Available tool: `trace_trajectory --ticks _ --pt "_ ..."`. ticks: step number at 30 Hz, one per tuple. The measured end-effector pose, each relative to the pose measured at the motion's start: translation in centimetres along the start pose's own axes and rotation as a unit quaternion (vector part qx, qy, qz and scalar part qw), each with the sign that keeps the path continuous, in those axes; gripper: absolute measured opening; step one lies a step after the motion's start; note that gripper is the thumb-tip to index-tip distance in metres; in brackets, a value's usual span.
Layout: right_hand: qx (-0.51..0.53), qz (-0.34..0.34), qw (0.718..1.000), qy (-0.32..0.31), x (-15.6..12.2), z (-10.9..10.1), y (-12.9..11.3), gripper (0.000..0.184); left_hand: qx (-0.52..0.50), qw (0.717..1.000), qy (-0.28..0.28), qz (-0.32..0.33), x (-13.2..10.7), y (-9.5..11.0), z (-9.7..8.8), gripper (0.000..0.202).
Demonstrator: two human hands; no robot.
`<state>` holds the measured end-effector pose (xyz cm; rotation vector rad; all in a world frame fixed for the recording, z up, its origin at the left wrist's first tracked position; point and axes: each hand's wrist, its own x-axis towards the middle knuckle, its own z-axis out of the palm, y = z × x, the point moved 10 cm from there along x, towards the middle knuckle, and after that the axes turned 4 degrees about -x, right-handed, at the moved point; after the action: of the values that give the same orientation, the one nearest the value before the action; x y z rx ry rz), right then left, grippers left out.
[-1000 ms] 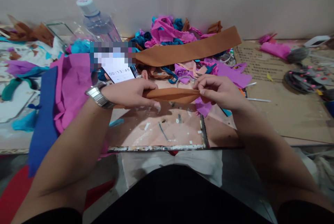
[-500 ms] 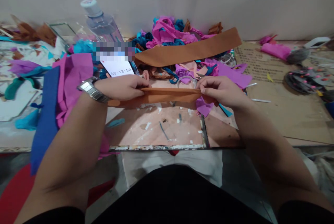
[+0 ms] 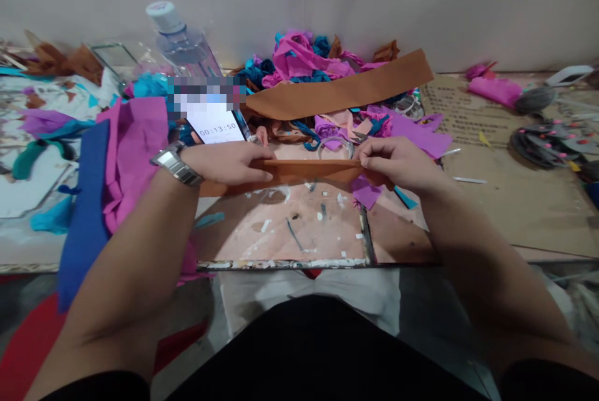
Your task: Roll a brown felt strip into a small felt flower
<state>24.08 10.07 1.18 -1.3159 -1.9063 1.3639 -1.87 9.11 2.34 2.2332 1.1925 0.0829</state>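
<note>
Brown strip [image 3: 309,171] lies stretched between your two hands, just above the table [image 3: 491,201] and over the pinkish work board [image 3: 299,232]. Its long axis runs left to right across your body, roughly level with the board's far edge. Your left hand [image 3: 224,163] is closed over the left part, fingers curled on top, and a short tail of paper shows beneath your wristwatch [image 3: 175,164]. Your right hand [image 3: 397,165] pinches the right end between thumb and fingertips. Both hands grip it, so neither is nearer; the free middle span sits straight ahead of you. Just beyond it lie a clear tape ring [image 3: 334,146] and the phone timer [image 3: 219,126]. Farther back, a longer brown band [image 3: 337,90] rests slantwise on the heap of pink and teal scraps [image 3: 299,58].
</note>
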Motion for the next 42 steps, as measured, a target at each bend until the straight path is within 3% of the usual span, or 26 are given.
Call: trace_trajectory --ticks 1,3,5,11,16,22,30,36,42 --pt "-0.01 -0.011 1.0 -0.01 0.0 0.5 -0.4 0.01 -0.001 0.999 -0.044 0.009 0.1 0.7 1.0 0.04" --pt "-0.026 -0.048 0.998 -0.029 -0.1 1.5 -1.3 0.01 0.0 0.998 -0.061 0.014 0.3 2.0 1.7 0.047" --pt "-0.031 -0.076 0.996 -0.044 -0.2 2.4 -2.1 0.01 0.0 0.998 -0.047 0.03 0.6 3.3 2.0 0.047" --pt "-0.025 -0.075 0.993 -0.087 -0.6 5.2 -2.5 0.012 -0.016 0.995 -0.025 0.093 1.1 6.8 3.7 0.043" --pt "-0.029 -0.103 0.99 -0.091 -1.0 6.9 -3.6 0.008 -0.067 0.987 0.031 0.144 1.3 9.0 4.2 0.04" --pt "-0.049 -0.121 0.989 -0.074 -0.9 7.6 -3.5 0.006 -0.085 0.986 0.051 0.137 1.3 9.4 4.9 0.026" --pt "-0.017 -0.105 0.993 -0.051 -0.8 7.5 -2.7 0.006 -0.09 0.989 0.058 0.099 1.2 8.6 3.9 0.03" --pt "-0.12 -0.182 0.976 -0.016 -1.4 6.8 -4.5 0.013 -0.091 0.991 0.057 0.081 1.3 8.2 3.9 0.033" --pt "-0.16 -0.189 0.969 -0.004 -1.4 6.6 -4.6 0.008 -0.089 0.992 0.025 0.084 1.3 7.7 4.2 0.033"
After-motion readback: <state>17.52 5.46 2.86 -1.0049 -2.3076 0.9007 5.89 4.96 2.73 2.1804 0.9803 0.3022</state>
